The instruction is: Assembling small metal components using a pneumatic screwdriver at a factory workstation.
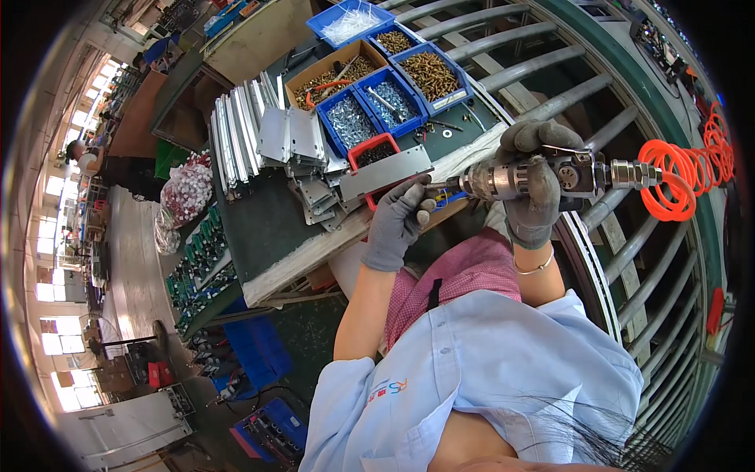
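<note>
While the gloved left hand (399, 220) pinches the lower edge of the grey metal plate (385, 173), fingers closed on it at the near edge of the workbench (267, 228), the right hand (535, 185) is wrapped tight around the pneumatic screwdriver (523, 179), its bit lying level toward that pinch. The bit wants to sit square on the fastener, the plate pressed flat and the coiled orange air hose (676, 177) slack, so nothing skids off the head. Beyond the plate sit the stacked metal brackets (303, 141) and blue parts bins (393, 90), within easy reach.
</note>
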A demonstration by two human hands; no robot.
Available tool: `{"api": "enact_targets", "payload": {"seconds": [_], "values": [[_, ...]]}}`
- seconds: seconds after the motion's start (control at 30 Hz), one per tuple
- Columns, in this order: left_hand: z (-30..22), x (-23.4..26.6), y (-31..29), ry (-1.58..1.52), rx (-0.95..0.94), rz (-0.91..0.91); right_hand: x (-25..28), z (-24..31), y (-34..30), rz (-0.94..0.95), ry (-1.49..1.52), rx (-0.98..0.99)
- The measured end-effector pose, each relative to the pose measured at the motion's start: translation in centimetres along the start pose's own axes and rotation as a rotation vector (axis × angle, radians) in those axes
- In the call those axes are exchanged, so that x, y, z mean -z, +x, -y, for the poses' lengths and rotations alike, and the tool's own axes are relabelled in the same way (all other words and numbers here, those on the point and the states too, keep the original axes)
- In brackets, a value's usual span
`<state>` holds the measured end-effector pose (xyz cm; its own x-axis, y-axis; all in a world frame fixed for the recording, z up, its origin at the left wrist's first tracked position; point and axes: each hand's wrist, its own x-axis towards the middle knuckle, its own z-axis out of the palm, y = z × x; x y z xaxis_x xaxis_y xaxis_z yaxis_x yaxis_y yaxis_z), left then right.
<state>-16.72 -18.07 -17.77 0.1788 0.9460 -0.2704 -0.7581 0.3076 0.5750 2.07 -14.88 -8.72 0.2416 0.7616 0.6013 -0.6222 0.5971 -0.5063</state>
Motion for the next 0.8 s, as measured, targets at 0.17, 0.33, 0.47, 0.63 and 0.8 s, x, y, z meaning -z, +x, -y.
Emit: {"api": "enact_targets", "payload": {"seconds": [0.17, 0.33, 0.47, 0.63, 0.8], "values": [[0.2, 0.7, 0.4, -0.105, 0.084, 0.078, -0.3, -0.1, 0.3, 0.0, 0.033, 0.002], [-0.4, 0.5, 1.0, 0.062, -0.002, 0.135, 0.1, -1.2, 1.0, 0.004, 0.029, 0.047], [-2.9, -1.5, 2.1, 0.675, -0.234, 0.07, 0.6, -3.4, 2.6, -0.017, -0.07, 0.046], [-5.7, 1.7, 6.3, 1.38, -0.371, 0.088, 0.2, -8.6, 5.1, -0.006, -0.28, 0.005], [-5.4, 2.2, 8.4, 1.719, -0.28, -0.005, 0.1, -11.4, 4.5, 0.095, -0.385, -0.064]]}}
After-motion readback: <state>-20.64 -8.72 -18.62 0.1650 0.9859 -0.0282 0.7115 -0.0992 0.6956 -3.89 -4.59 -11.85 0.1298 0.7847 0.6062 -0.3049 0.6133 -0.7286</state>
